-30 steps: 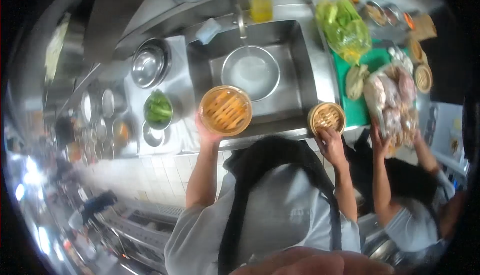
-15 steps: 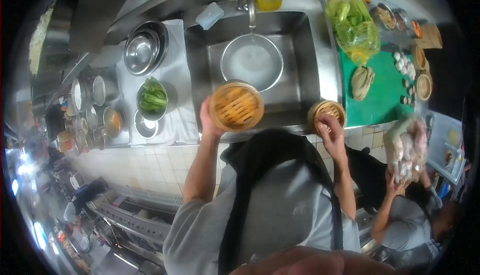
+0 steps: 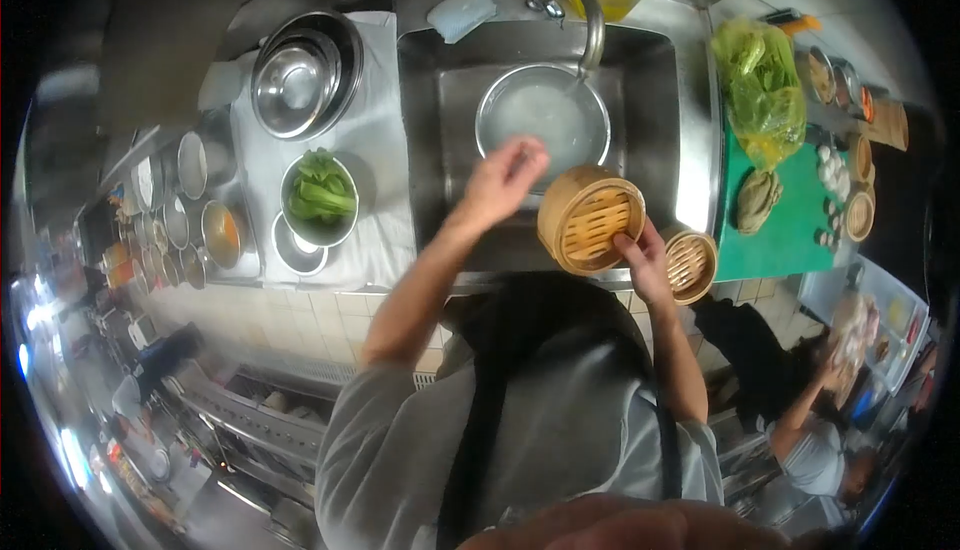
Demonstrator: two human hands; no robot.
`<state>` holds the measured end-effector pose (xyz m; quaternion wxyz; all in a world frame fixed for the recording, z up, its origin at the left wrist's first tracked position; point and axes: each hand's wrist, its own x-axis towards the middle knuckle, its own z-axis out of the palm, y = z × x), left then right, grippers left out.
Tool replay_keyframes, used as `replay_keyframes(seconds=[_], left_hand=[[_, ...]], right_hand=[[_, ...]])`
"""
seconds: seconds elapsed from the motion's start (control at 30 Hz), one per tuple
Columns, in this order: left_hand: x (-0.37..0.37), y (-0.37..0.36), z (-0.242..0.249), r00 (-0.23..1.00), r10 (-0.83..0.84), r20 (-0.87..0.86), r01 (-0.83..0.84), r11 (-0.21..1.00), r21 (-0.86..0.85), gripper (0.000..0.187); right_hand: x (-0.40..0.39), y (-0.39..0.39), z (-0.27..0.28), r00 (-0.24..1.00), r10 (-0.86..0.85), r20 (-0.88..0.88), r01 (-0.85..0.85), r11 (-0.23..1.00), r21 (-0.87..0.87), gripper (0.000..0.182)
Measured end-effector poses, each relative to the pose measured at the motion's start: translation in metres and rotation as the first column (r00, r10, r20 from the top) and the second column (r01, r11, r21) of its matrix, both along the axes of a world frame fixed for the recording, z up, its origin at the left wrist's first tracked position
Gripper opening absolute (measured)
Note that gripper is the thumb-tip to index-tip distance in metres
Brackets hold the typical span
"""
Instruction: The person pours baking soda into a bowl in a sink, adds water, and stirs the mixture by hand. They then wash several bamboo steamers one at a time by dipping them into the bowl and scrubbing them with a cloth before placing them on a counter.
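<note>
My right hand (image 3: pixel 645 262) grips a round bamboo steamer basket (image 3: pixel 597 225) by its lower right rim, thumb on the slatted base. The basket is tilted over the front of the sink (image 3: pixel 430 150). My left hand (image 3: pixel 507 185) is off the basket, to its upper left, somewhat blurred, fingers loosely bent and nothing seen in them. It is at the near edge of a metal bowl of cloudy water (image 3: pixel 545 115), which stands in the sink below the curved faucet (image 3: pixel 595 35). A second bamboo steamer basket (image 3: pixel 690 265) rests at the front right edge of the sink.
Left of the sink, leafy greens (image 3: pixel 322 190) fill a pot beside stacked metal bowls (image 3: pixel 295 85). On the right, a green board (image 3: pixel 775 240) carries a bag of greens (image 3: pixel 760 80), a cloth bundle (image 3: pixel 758 200) and garlic. A co-worker (image 3: pixel 815 460) handles a bag at lower right.
The steamer basket has passed from my left hand to my right and shifted right. My right hand has left the second basket. My left hand has moved up toward the bowl.
</note>
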<state>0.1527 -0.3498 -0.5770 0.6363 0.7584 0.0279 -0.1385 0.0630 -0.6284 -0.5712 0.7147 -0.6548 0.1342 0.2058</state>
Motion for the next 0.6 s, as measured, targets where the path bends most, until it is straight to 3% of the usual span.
replay_keyframes(seconds=[0.07, 0.13, 0.23, 0.3, 0.4, 0.47, 0.6], left_hand=[[0.051, 0.028, -0.021, 0.958, 0.193, 0.211, -0.246, 0.934, 0.259, 0.03], [0.108, 0.055, -0.027, 0.855, 0.273, 0.441, -0.433, 0.843, 0.318, 0.036], [0.147, 0.07, -0.035, 0.797, 0.27, 0.54, -0.486, 0.817, 0.31, 0.04], [0.14, 0.064, -0.033, 0.918, 0.374, 0.127, -0.394, 0.892, 0.221, 0.047], [0.082, 0.066, -0.114, 0.86, 0.509, 0.034, -0.509, 0.855, 0.101, 0.053], [0.026, 0.051, -0.106, 0.788, 0.61, -0.086, -0.604, 0.792, 0.084, 0.054], [-0.07, 0.036, -0.1, 0.835, 0.538, -0.112, -0.516, 0.838, 0.18, 0.047]], right_hand=[[0.0, -0.001, 0.004, 0.994, -0.059, -0.093, 0.062, 0.998, 0.023, 0.052], [-0.005, -0.004, -0.004, 0.994, -0.071, -0.085, 0.072, 0.997, 0.013, 0.052], [-0.009, -0.009, -0.009, 0.998, -0.056, -0.019, 0.054, 0.997, -0.061, 0.053], [-0.016, -0.012, -0.016, 0.999, -0.038, 0.036, 0.042, 0.991, -0.126, 0.056], [-0.018, -0.012, -0.014, 0.999, -0.034, -0.001, 0.034, 0.989, -0.141, 0.057], [-0.026, -0.016, -0.021, 0.999, -0.047, -0.026, 0.044, 0.991, -0.125, 0.057], [-0.024, -0.011, -0.017, 0.995, -0.074, -0.073, 0.067, 0.994, -0.091, 0.049]])
